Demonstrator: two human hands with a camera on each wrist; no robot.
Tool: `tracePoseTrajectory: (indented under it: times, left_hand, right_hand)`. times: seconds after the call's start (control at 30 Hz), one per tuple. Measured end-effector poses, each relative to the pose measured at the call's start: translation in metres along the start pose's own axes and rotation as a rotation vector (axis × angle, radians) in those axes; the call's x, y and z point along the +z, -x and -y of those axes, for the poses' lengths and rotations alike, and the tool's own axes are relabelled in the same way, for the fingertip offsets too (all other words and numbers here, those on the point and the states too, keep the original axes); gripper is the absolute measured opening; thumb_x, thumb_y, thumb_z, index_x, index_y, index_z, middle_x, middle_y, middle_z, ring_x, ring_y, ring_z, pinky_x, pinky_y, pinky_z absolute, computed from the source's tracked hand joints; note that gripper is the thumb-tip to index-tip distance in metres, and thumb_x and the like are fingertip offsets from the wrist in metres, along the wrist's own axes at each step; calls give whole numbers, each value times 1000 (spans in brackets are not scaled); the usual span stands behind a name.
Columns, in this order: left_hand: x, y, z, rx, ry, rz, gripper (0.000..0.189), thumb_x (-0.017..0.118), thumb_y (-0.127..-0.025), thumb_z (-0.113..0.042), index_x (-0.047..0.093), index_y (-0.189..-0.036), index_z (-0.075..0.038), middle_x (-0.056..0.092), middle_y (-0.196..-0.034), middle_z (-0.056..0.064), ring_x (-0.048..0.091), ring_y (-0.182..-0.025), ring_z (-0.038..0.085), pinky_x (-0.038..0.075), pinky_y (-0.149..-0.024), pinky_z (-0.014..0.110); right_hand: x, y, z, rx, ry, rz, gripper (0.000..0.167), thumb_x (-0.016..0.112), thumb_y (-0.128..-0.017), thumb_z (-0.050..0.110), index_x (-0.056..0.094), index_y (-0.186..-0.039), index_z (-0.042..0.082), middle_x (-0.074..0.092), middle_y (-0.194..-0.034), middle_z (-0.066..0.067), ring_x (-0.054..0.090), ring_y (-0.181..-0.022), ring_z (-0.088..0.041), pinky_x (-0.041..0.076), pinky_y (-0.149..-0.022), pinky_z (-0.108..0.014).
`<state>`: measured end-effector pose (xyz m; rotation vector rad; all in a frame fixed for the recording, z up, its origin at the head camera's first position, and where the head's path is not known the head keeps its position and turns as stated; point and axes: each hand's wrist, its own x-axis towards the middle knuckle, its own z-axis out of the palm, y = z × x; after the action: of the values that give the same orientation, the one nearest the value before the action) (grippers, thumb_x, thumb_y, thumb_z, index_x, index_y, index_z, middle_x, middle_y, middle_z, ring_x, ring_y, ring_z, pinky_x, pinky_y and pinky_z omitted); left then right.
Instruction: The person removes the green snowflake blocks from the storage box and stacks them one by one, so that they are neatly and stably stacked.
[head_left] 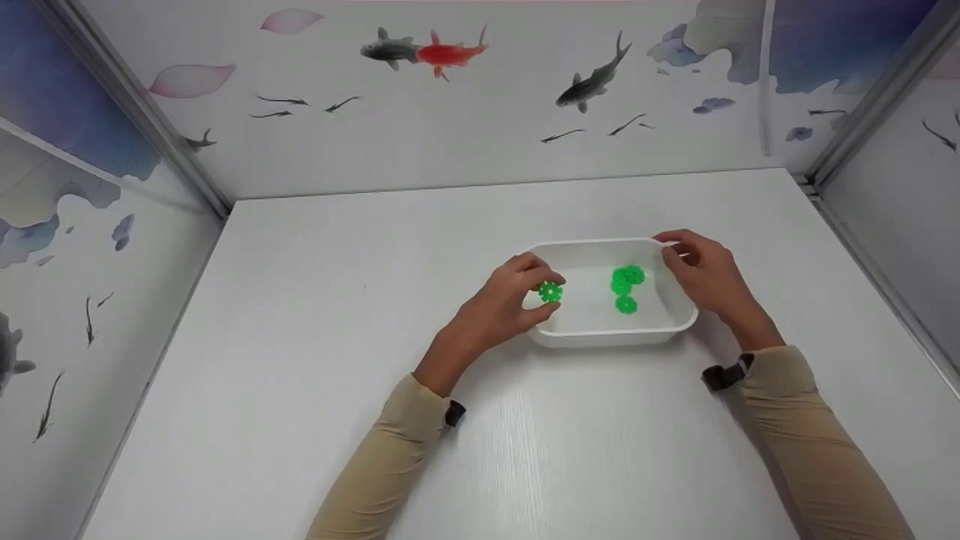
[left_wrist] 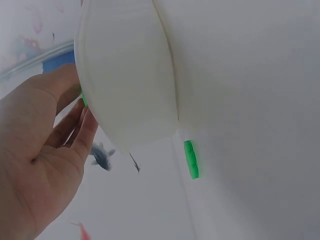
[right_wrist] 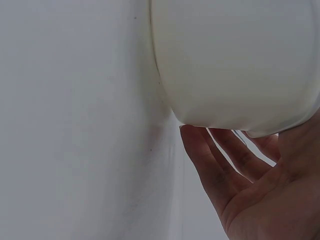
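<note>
A white plastic tub sits on the table, with several green notched plastic discs lying inside it toward the right. At the tub's left end, my left hand pinches another notched disc between thumb and fingers. That disc shows face-on over the left end; in the left wrist view only a sliver of it appears beside the rim. My right hand grips the tub's far right corner, thumb at the inner side. In the right wrist view its fingers touch the outer wall.
In the left wrist view, a green piece lies edge-on on the table near the tub; I cannot pick it out in the head view. White panels printed with fish stand along the back and sides of the white table.
</note>
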<state>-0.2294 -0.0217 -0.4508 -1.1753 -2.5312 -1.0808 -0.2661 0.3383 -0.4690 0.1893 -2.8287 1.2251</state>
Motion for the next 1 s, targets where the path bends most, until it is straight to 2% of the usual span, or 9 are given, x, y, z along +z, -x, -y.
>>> tracePoseTrajectory:
  times: [0.23,0.4,0.53,0.87,1.0]
  left_hand:
    - [-5,6,4,-36,14,-1,30,80,-99,-15,75,-128,-7,66,-124,12,67,-113,23,63,-97,39]
    - [-6,9,7,-43,9,-5,31,81,-98,-14,75,-128,-6,66,-124,12,68,-110,23,64,-96,38]
    - [-7,12,10,-44,2,-5,32,81,-98,-14,75,-129,-6,67,-124,12,68,-111,23,64,-97,37]
    - [-16,22,16,-52,46,-28,31,81,-98,-13,75,-128,-5,66,-121,14,70,-105,25,65,-94,40]
    - [-17,28,20,-69,68,-52,32,82,-98,-14,75,-128,-5,66,-121,12,72,-105,23,65,-96,39]
  right_hand:
    - [1,-1,0,13,-1,10,42,54,-114,37,64,-149,16,70,-138,-23,69,-118,-37,52,-93,-33]
    - [2,-2,0,23,-5,17,43,53,-114,37,63,-150,16,69,-140,-23,68,-121,-40,55,-101,-51]
    - [1,-1,1,27,-14,12,43,54,-114,35,62,-150,14,67,-141,-24,67,-125,-43,53,-108,-62]
    - [3,0,1,31,-1,6,44,52,-114,38,63,-150,15,69,-139,-24,68,-122,-41,55,-104,-58]
    - [2,-1,1,30,-1,9,44,52,-114,37,62,-150,15,67,-141,-24,67,-123,-43,54,-106,-61]
